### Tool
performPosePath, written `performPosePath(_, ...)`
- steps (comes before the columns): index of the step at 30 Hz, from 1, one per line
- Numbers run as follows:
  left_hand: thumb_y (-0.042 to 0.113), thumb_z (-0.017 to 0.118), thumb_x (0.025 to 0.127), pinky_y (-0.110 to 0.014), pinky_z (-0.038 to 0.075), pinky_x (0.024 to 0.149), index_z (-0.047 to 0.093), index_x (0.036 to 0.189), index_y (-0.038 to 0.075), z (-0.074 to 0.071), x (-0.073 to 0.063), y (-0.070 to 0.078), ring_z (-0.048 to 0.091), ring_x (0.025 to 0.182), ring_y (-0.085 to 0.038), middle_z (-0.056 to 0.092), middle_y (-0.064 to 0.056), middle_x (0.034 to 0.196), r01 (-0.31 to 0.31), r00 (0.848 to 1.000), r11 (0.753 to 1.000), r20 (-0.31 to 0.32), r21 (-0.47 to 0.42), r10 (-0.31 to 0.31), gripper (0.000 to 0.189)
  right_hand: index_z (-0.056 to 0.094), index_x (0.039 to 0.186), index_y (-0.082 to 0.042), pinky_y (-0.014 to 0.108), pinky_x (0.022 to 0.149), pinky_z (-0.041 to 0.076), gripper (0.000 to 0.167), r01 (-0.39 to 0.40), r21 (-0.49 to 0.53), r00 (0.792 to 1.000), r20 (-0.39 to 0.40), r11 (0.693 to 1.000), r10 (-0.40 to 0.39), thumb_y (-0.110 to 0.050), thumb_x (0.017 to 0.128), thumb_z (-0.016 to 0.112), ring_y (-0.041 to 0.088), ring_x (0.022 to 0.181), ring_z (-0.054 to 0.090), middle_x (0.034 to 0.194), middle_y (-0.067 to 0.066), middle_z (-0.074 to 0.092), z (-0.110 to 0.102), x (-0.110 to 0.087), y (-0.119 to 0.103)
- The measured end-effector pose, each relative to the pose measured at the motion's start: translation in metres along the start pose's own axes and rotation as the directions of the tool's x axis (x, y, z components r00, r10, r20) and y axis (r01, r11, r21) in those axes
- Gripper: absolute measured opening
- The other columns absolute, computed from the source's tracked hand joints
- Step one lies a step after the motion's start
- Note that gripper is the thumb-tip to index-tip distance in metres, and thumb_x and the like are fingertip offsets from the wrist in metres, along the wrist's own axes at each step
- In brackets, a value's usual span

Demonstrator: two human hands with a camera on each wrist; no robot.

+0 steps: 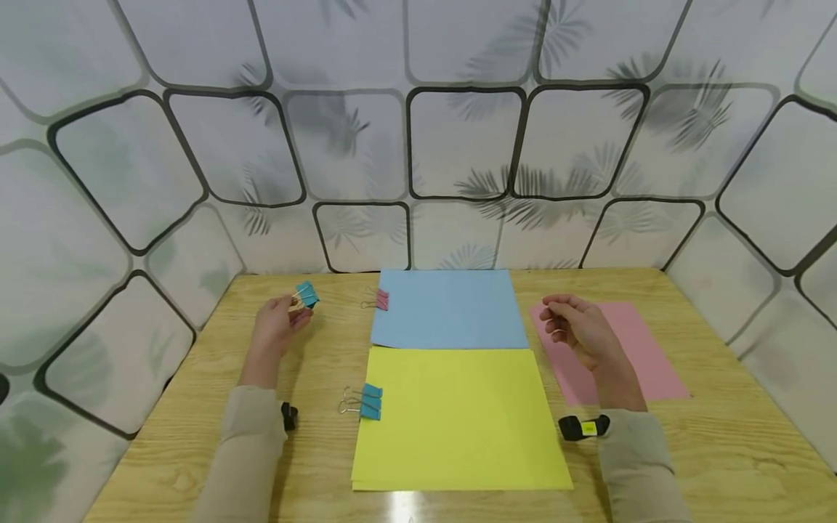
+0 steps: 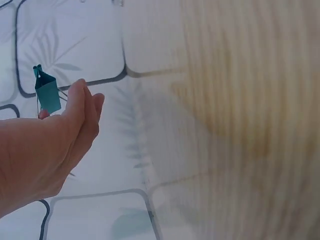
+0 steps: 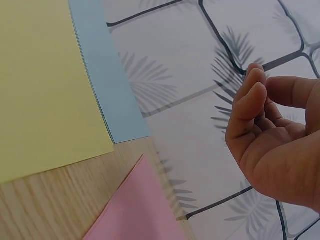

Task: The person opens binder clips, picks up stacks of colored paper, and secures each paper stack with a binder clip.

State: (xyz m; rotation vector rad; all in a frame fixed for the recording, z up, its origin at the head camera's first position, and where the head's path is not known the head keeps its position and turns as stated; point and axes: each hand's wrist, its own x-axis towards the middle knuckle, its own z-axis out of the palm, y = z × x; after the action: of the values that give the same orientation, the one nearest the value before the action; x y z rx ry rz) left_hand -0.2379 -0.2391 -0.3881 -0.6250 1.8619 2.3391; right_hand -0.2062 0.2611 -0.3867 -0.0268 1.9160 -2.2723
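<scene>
A teal binder clip point(image 1: 307, 294) is pinched by its wire handles in my left hand point(image 1: 275, 330), raised over the left side of the table. In the left wrist view, the clip's body point(image 2: 48, 95) juts out past the fingers. Above the pink paper point(image 1: 644, 349), my right hand point(image 1: 588, 334) hovers with loosely curled fingers and nothing in them. Yellow paper point(image 1: 458, 428) lies in the middle with a blue binder clip point(image 1: 370, 402) on its left edge. Behind it, light blue paper point(image 1: 451, 309) carries a pink binder clip point(image 1: 382, 299) on its left edge.
The papers lie on a light wooden table point(image 1: 183, 465). A patterned cloth wall point(image 1: 464, 145) rises along its back and both sides. Each wrist wears a dark strap, the right one point(image 1: 571, 428) with a yellow patch beside it.
</scene>
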Motion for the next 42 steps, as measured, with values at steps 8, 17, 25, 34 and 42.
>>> performPosePath(8, 0.027, 0.034, 0.108, -0.023, 0.052, 0.092, 0.042, 0.112, 0.01, -0.003, -0.017, -0.001, 0.064, 0.096, -0.015, 0.057, -0.011, 0.105, 0.079, 0.996, 0.972, 0.053, -0.22, -0.069, 0.019, 0.066, 0.106, -0.016, 0.021, 0.061, 0.05, 0.016, -0.014, -0.021, 1.0, -0.023, 1.0, 0.013, -0.021, 0.105, 0.05, 0.01, 0.071, 0.061, 0.086, -0.004, 0.067, -0.01, -0.002, 0.0)
performPosePath(17, 0.027, 0.034, 0.108, -0.024, 0.054, 0.089, 0.042, 0.113, 0.008, -0.01, -0.027, 0.003, 0.068, 0.089, -0.016, 0.063, -0.009, 0.094, 0.095, 0.995, 0.957, 0.06, -0.274, -0.082, 0.021, 0.043, 0.138, 0.013, 0.051, 0.085, 0.052, 0.052, -0.131, -0.763, 0.982, -0.187, 0.633, -0.022, -0.027, 0.105, 0.047, 0.044, 0.111, 0.053, 0.127, 0.034, 0.049, -0.059, -0.019, -0.006)
performPosePath(25, 0.027, 0.036, 0.108, -0.025, 0.054, 0.09, 0.04, 0.112, 0.008, -0.011, -0.03, 0.006, 0.068, 0.092, -0.018, 0.063, -0.011, 0.095, 0.101, 0.992, 0.94, 0.107, -0.327, -0.069, 0.02, 0.022, 0.141, 0.024, 0.075, 0.098, 0.028, 0.077, -0.272, -0.91, 0.962, -0.25, 0.312, 0.108, -0.034, 0.098, 0.052, 0.071, 0.121, 0.023, 0.134, 0.053, 0.023, -0.109, -0.032, -0.006)
performPosePath(34, 0.027, 0.035, 0.108, -0.026, 0.055, 0.089, 0.04, 0.112, 0.008, -0.009, -0.032, 0.004, 0.068, 0.092, -0.018, 0.063, -0.011, 0.096, 0.114, 0.988, 0.939, 0.136, -0.326, -0.073, 0.02, 0.036, 0.123, 0.027, 0.068, 0.086, 0.039, 0.075, -0.273, -0.94, 0.951, -0.232, 0.202, 0.205, -0.042, 0.098, 0.052, 0.065, 0.106, 0.037, 0.119, 0.054, 0.034, -0.118, -0.033, 0.009)
performPosePath(42, 0.028, 0.037, 0.108, -0.026, 0.054, 0.09, 0.041, 0.109, 0.009, -0.012, -0.031, 0.005, 0.068, 0.094, -0.018, 0.063, -0.011, 0.097, 0.121, 0.986, 0.932, 0.152, -0.341, -0.072, 0.019, 0.03, 0.128, 0.026, 0.077, 0.08, 0.033, 0.096, -0.406, -0.877, 0.913, -0.374, 0.258, 0.164, -0.054, 0.088, 0.064, 0.068, 0.106, 0.029, 0.116, 0.056, 0.027, -0.116, -0.038, 0.01)
